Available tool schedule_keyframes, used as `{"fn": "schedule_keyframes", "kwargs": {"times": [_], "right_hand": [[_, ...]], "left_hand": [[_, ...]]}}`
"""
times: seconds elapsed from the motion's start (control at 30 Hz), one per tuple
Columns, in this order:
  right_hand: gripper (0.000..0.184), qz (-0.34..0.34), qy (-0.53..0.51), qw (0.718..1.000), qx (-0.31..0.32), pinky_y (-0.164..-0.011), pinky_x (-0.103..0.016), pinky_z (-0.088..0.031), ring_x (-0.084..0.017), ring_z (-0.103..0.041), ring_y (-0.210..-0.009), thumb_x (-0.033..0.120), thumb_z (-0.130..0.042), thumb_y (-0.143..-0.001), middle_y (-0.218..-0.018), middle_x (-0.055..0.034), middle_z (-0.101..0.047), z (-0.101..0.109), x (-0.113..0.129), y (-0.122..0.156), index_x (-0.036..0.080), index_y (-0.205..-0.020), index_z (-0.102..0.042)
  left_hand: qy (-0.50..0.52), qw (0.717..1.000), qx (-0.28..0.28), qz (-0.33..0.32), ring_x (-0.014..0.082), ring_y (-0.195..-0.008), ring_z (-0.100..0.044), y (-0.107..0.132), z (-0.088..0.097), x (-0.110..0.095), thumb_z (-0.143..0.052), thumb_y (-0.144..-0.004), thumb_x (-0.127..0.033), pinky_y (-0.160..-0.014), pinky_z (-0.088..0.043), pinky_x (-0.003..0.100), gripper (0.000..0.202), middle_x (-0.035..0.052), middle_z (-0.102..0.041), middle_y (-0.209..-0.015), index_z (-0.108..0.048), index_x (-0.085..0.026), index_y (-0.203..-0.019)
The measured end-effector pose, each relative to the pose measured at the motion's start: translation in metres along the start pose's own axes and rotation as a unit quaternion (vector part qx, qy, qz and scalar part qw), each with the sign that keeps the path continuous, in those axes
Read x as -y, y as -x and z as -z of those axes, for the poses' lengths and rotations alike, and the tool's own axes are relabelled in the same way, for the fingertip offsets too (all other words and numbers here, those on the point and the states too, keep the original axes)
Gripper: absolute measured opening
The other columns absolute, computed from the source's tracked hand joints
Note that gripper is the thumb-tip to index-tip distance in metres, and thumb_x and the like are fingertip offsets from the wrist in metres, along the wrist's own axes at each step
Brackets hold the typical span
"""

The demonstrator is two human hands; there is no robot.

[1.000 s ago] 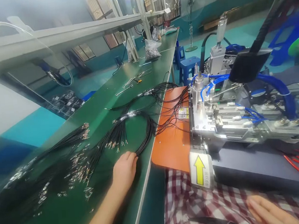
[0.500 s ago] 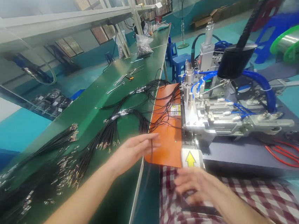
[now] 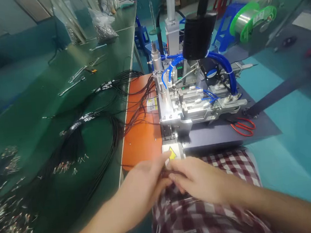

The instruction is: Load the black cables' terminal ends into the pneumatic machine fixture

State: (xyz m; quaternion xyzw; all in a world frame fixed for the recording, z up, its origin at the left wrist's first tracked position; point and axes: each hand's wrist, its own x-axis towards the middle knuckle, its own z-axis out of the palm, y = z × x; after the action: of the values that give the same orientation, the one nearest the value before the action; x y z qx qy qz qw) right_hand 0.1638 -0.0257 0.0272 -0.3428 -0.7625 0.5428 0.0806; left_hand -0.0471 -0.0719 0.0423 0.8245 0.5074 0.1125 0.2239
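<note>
Over my lap, just in front of the white block with a yellow arrow [image 3: 172, 152], my two hands meet. My left hand [image 3: 142, 182] has its thumb and fingers closed on a thin black cable [image 3: 173, 172]. From the other side, my right hand [image 3: 200, 178] pinches the same cable. The cable's end is hidden by the fingers and blurred. An orange plate [image 3: 140, 145] lies beyond my left hand, with several black cables crossing it from the bench toward the metal machine [image 3: 168, 106].
On the green bench [image 3: 42, 81] at left lie bundles of black cables [image 3: 113, 131] with metal-tipped ends, hand tools [image 3: 77, 74] and a bag of small metal parts [image 3: 104, 28]. Red-handled scissors [image 3: 243, 126] rest on the machine's base. A green wire spool [image 3: 251, 21] stands behind.
My hands, apart before, have come together at the arrow block. The left moved down and right with the cable; the right has closed on it. The view has turned right.
</note>
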Motion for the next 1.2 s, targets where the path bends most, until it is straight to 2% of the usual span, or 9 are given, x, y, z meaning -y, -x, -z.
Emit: {"fn": "schedule_keyframes", "kwargs": {"times": [0.03, 0.1, 0.17, 0.3, 0.43, 0.57, 0.67, 0.8, 1.2], "right_hand": [[0.011, 0.001, -0.045, 0.999, 0.009, -0.062, -0.027, -0.04, -0.013, -0.056, -0.063, 0.016, -0.05, -0.085, -0.069, 0.0013, -0.062, 0.005, -0.003, -0.002, 0.018, -0.087, -0.061], [0.029, -0.021, -0.142, 0.99, 0.009, -0.062, -0.026, -0.044, -0.013, -0.059, -0.067, 0.019, -0.064, -0.077, -0.082, 0.0002, -0.067, 0.014, -0.012, -0.003, 0.019, -0.106, -0.059], [0.038, -0.049, -0.194, 0.979, -0.03, -0.064, -0.025, -0.046, -0.013, -0.06, -0.07, 0.021, -0.07, -0.073, -0.089, -0.0018, -0.068, 0.019, -0.022, -0.001, 0.018, -0.11, -0.058], [0.01, -0.062, -0.218, 0.961, -0.157, -0.058, -0.024, -0.045, -0.01, -0.057, -0.061, 0.025, -0.059, -0.084, -0.073, 0.0006, -0.064, 0.015, -0.029, -0.001, 0.017, -0.088, -0.063], [0.013, -0.03, -0.201, 0.956, -0.21, -0.048, -0.02, -0.039, -0.008, -0.051, -0.051, 0.022, -0.055, -0.086, -0.058, 0.0044, -0.057, 0.009, -0.025, -0.008, 0.018, -0.073, -0.059], [0.016, -0.041, -0.217, 0.952, -0.211, -0.047, -0.02, -0.039, -0.008, -0.05, -0.049, 0.025, -0.057, -0.085, -0.057, 0.0044, -0.055, 0.014, -0.023, -0.011, 0.017, -0.071, -0.058], [0.015, -0.08, -0.267, 0.94, -0.199, -0.048, -0.021, -0.044, -0.008, -0.053, -0.05, 0.028, -0.059, -0.084, -0.061, 0.0032, -0.058, 0.019, -0.028, -0.013, 0.016, -0.076, -0.06], [0.016, -0.091, -0.285, 0.927, -0.224, -0.048, -0.021, -0.046, -0.009, -0.054, -0.052, 0.032, -0.063, -0.081, -0.068, 0.0012, -0.061, 0.017, -0.038, -0.016, 0.015, -0.083, -0.063], [0.023, -0.081, -0.366, 0.901, -0.217, -0.044, -0.02, -0.04, -0.008, -0.049, -0.047, 0.037, -0.067, -0.079, -0.057, 0.0043, -0.055, 0.014, -0.039, -0.028, 0.016, -0.071, -0.06]], "left_hand": [[0.063, 0.998, 0.012, 0.011, 0.017, -0.095, -0.064, -0.002, -0.004, -0.004, -0.043, -0.096, -0.027, -0.08, -0.05, 0.027, 0.039, 0.0054, -0.068, -0.107, -0.041, -0.022, -0.135], [0.133, 0.99, -0.006, 0.053, 0.0131, -0.084, -0.065, -0.005, -0.012, -0.003, -0.039, -0.098, -0.025, -0.074, -0.048, 0.022, 0.028, 0.0002, -0.069, -0.097, -0.051, -0.026, -0.123], [0.151, 0.984, -0.043, 0.086, 0.0122, -0.079, -0.064, -0.005, -0.017, 0.005, -0.042, -0.097, -0.026, -0.07, -0.046, 0.02, 0.02, -0.0015, -0.068, -0.092, -0.058, -0.026, -0.11], [0.148, 0.981, -0.061, 0.111, 0.0134, -0.073, -0.061, -0.008, -0.02, 0.013, -0.045, -0.095, -0.028, -0.065, -0.045, 0.022, 0.017, -0.0005, -0.067, -0.086, -0.061, -0.024, -0.101], [0.16, 0.98, -0.05, 0.108, 0.0185, -0.079, -0.061, -0.024, -0.02, 0.001, -0.049, -0.091, -0.03, -0.069, -0.047, 0.028, 0.018, 0.0034, -0.066, -0.09, -0.06, -0.023, -0.104], [0.273, 0.953, -0.052, 0.118, 0.0162, -0.072, -0.057, -0.047, -0.025, -0.009, -0.048, -0.092, -0.031, -0.065, -0.044, 0.026, 0.026, 0.0009, -0.062, -0.08, -0.056, -0.024, -0.115], [0.393, 0.906, -0.035, 0.155, 0.0119, -0.058, -0.049, -0.061, -0.03, -0.006, -0.047, -0.093, -0.033, -0.054, -0.038, 0.022, 0.022, -0.002, -0.058, -0.068, -0.057, -0.022, -0.109], [0.499, 0.844, -0.006, 0.197, 0.0071, -0.048, -0.038, -0.07, -0.035, 0.001, -0.051, -0.09, -0.031, -0.045, -0.029, 0.018, 0.02, -0.0037, -0.055, -0.062, -0.057, -0.018, -0.104], [0.558, 0.798, 0.013, 0.226, 0.0064, -0.045, -0.034, -0.07, -0.035, 0.004, -0.053, -0.089, -0.034, -0.043, -0.025, 0.018, 0.027, -0.0033, -0.053, -0.06, -0.057, -0.016, -0.11]]}}
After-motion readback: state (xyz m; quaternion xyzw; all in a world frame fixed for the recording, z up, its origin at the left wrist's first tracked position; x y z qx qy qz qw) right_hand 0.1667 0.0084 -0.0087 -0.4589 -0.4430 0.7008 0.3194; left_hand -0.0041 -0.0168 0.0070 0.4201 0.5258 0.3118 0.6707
